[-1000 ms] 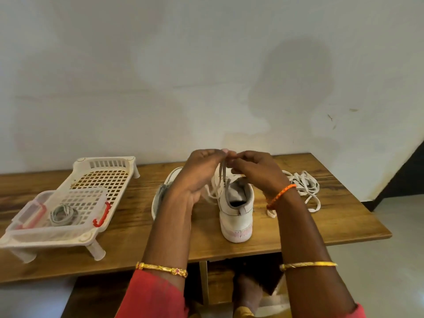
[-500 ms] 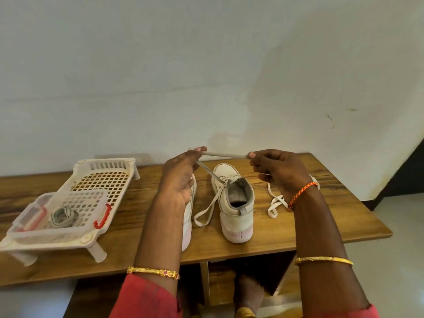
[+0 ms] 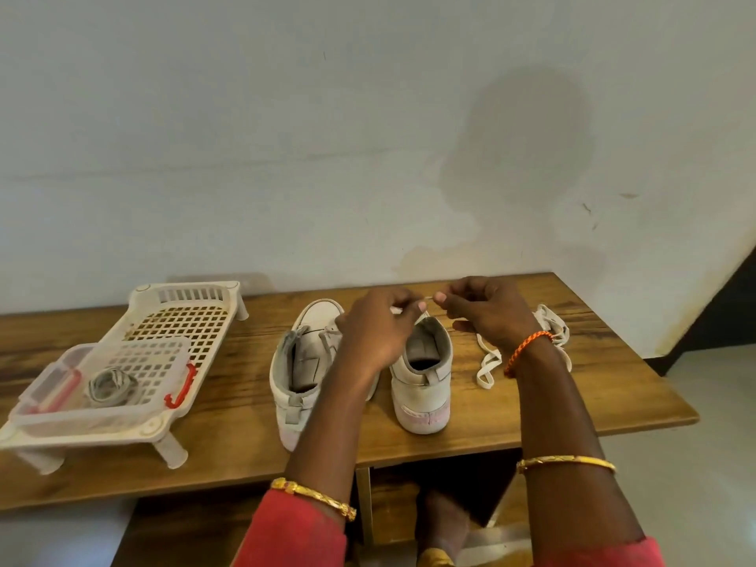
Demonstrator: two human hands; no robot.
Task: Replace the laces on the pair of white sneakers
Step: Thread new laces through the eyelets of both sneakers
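Observation:
Two white sneakers stand heel-toward-me on the wooden table [image 3: 613, 403]. The left sneaker [image 3: 302, 362] has its tongue showing. Over the right sneaker [image 3: 423, 378], my left hand [image 3: 378, 329] and my right hand [image 3: 487, 313] meet, each pinching a short stretch of the white lace [image 3: 428, 298] between thumb and fingertips. The lace runs down toward the right sneaker's eyelets, mostly hidden by my left hand. A loose white lace [image 3: 489, 364] lies in loops to the right, partly behind my right wrist.
A white perforated plastic rack [image 3: 180, 317] stands at the left. On its near end sits a clear box with red clips [image 3: 102, 386] holding a coiled grey lace [image 3: 110, 384]. The wall runs close behind the table. My foot [image 3: 442, 521] shows under the table.
My hands have come together above the right sneaker; half a second ago they were spread apart with the lace stretched between them. The left sneaker is more exposed than before.

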